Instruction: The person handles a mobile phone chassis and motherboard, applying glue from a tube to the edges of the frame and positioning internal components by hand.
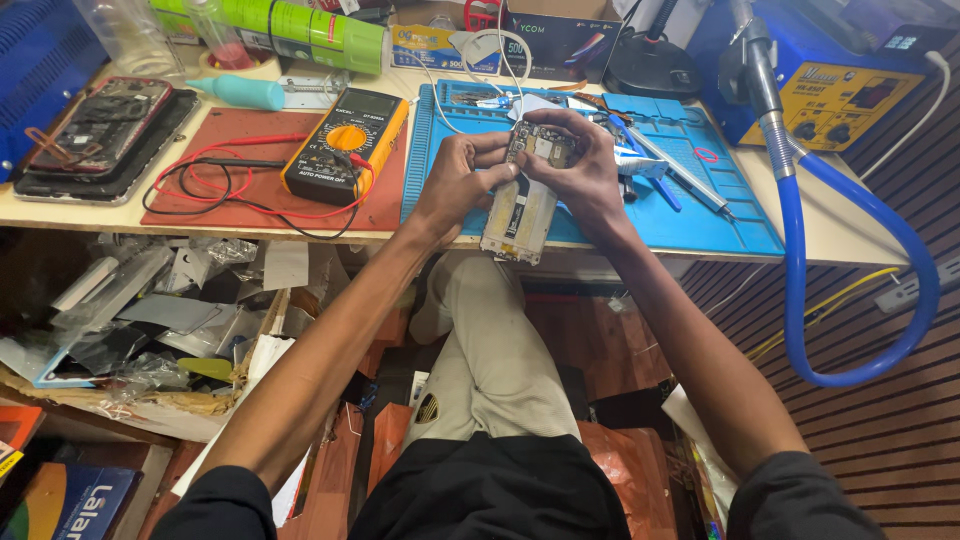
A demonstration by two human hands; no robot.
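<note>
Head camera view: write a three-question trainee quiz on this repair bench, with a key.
1. True or false: both hands grip the opened phone above the blue work mat.
2. Which meter lies on the red mat?
A. a yellow and black multimeter
B. a white kitchen scale
C. a green thermometer
3. Fill in: the blue hose hangs at the bench's ____ side.

Key:
1. True: the left hand and right hand both hold it.
2. A: the multimeter, with red and black leads.
3. Right, below the blue and yellow station.
</note>
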